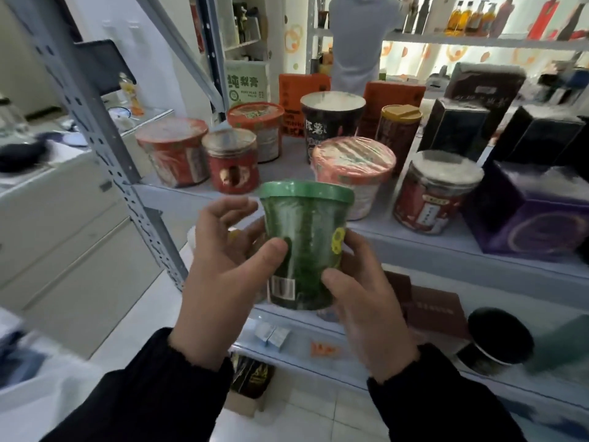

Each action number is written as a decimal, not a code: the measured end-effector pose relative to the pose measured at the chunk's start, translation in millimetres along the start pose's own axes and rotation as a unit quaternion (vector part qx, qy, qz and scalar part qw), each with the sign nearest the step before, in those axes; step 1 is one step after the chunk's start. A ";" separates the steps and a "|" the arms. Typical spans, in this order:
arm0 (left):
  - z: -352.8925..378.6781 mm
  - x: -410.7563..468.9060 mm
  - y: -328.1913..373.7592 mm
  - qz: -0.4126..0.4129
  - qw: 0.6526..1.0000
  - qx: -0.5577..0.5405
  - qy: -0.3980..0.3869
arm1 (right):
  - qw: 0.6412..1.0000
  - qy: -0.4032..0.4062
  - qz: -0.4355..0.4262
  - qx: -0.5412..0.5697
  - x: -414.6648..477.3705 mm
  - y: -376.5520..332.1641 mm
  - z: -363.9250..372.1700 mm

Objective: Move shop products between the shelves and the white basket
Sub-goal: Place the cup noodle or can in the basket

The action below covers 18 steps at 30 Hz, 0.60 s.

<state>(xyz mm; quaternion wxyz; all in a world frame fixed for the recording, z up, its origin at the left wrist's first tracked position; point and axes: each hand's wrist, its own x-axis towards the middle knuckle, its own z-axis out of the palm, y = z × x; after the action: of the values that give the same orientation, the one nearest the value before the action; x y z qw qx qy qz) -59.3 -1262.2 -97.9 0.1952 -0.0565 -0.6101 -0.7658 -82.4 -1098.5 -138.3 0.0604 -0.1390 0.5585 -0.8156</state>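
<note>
A green instant-noodle cup (pixel 304 240) with a green lid and a barcode low on its side is held upright in front of the shelf (pixel 446 247). My left hand (pixel 223 275) grips its left side, thumb across the front. My right hand (pixel 363 301) holds its right side and bottom, thumb on the front. The cup hangs just short of the shelf's front edge, before a pink-lidded noodle cup (pixel 353 167). No white basket is in view.
The shelf carries red noodle cups (pixel 173 151), a red jar (pixel 232 164), a black cup (pixel 331 122), a red-labelled jar (pixel 436 193) and a purple box (pixel 535 212). A grey upright post (pixel 105 132) stands at the left. Lower shelf holds a black tub (pixel 497 342). A person stands behind.
</note>
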 end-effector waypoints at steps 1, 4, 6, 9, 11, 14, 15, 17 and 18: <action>2.8 -10.9 -2.3 -0.007 1.000 0.012 -0.002 | 1.000 -0.008 0.011 0.016 -4.7 2.7 -4.3; 8.4 -40.4 -8.2 -0.028 0.999 0.046 -0.001 | 0.998 -0.027 0.037 0.049 -19.7 10.6 -13.7; 8.0 -54.2 -11.5 -0.018 0.997 0.075 0.012 | 0.995 -0.040 0.050 0.070 -29.3 14.8 -17.7; 3.1 -68.0 -18.2 -0.007 0.994 0.111 0.021 | 0.996 -0.035 0.054 0.053 -41.3 21.6 -21.4; 0.4 -75.1 -25.6 -0.011 0.992 0.120 0.039 | 0.997 -0.018 0.060 0.050 -47.4 23.4 -20.9; -1.8 -81.0 -36.2 -0.045 0.991 0.101 0.080 | 0.996 0.016 0.070 0.061 -53.6 23.4 -20.5; -2.5 -81.2 -38.5 -0.065 0.990 0.090 0.088 | 0.996 0.029 0.065 0.050 -55.3 24.0 -21.2; -6.2 -79.3 -43.2 -0.097 0.989 0.079 0.076 | 0.998 0.055 0.038 0.010 -57.6 27.2 -20.9; -9.0 -77.6 -45.3 -0.109 0.990 0.072 0.049 | 0.997 0.068 0.023 -0.012 -57.9 29.3 -20.0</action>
<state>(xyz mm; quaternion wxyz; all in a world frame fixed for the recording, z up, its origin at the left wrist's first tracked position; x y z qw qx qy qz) -3.4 -1244.9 -166.6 0.1435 0.0618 -0.6557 -0.7387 -34.7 -1076.8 -181.5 0.0393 -0.0716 0.5739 -0.8149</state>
